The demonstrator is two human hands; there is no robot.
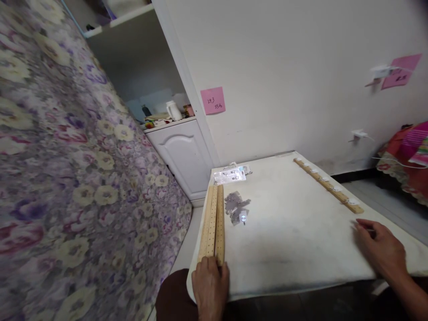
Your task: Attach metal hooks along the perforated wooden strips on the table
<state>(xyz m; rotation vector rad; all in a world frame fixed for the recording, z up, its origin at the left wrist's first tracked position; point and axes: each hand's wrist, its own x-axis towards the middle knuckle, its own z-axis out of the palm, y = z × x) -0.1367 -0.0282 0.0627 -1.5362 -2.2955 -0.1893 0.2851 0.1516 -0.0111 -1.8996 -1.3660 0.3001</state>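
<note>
My left hand (pixel 210 285) rests at the near left corner of the white table (pixel 301 240), its fingers curled against the near end of a pair of perforated wooden strips (pixel 213 223) lying side by side along the left edge. My right hand (pixel 379 247) lies on the table's right side, fingers bent and pressed down on a small thin object I cannot make out. Another wooden strip (pixel 327 183) with small white pieces on it runs diagonally at the far right. A heap of small metal brackets (pixel 236 208) sits near the paired strips.
A clear plastic packet (pixel 230 174) lies at the table's far left corner. A flowered mattress (pixel 67 169) fills the left. A white cabinet (pixel 180 151) with bottles stands behind. Pink notes (pixel 213 100) hang on the wall. Red bedding (pixel 408 156) sits at the right.
</note>
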